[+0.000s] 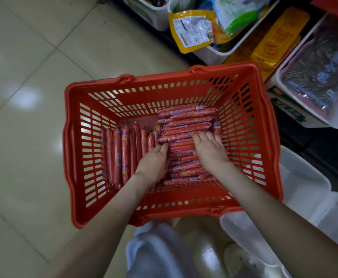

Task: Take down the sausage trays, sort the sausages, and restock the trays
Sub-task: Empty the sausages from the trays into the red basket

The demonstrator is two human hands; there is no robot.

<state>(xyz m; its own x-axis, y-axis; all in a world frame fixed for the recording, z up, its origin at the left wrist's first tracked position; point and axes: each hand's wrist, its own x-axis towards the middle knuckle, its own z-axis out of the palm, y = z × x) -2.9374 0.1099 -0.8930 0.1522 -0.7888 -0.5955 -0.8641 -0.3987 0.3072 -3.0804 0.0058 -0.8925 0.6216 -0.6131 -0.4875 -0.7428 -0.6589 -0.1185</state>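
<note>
A red plastic shopping basket (pixel 250 125) sits on the tiled floor. Inside it, long red sausages (pixel 122 151) lie side by side along the left, and a pile of shorter red sausages (pixel 186 119) lies crosswise on the right. My left hand (pixel 154 163) reaches in at the seam between the two groups, fingers straight and touching the sausages. My right hand (pixel 210 149) lies flat on the crosswise pile, fingers spread and pressing down. Neither hand grips a sausage.
White empty trays (pixel 304 189) stand on the floor at the right of the basket. Shelf bins with snack packs (pixel 194 29) and a bagged tray (pixel 322 81) fill the upper right. Pale floor tiles (pixel 23 97) stretch to the left.
</note>
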